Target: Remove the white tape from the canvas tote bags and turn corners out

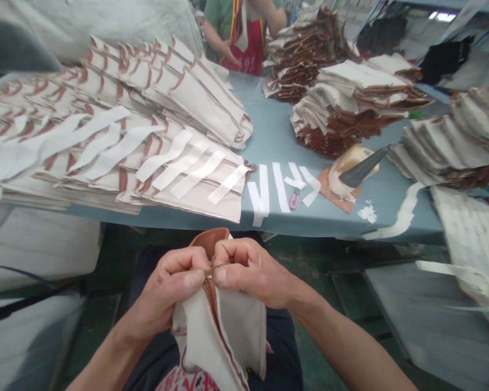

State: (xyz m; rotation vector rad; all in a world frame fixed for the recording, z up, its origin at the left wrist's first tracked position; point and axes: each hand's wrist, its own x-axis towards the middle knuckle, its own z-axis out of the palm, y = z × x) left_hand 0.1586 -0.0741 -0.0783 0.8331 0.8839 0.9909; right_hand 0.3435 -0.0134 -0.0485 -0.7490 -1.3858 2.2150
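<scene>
Over my lap I hold a sewn brown leather piece with cream lining point(206, 331), its pale side outward and a brown edge curling up at the top. My left hand point(173, 285) is closed, pinching the piece at its seam between thumb and fingers. Close beside it, my right hand point(252, 271) pinches the same seam from the other side, thumb on top. The two thumb tips almost meet there. A thin brown edge shows between them; the fingertips' undersides are hidden. Below, the cream sides hang apart around a brown inner fold.
Stacks of similar cream pieces point(204, 103) with white strips point(199, 174) cover the table's point(326, 220) left. Loose strips, a small pink tool point(294, 200) and a pot with a dark-handled tool point(364, 167) lie near the front edge. A person in a red apron point(244, 51) stands opposite.
</scene>
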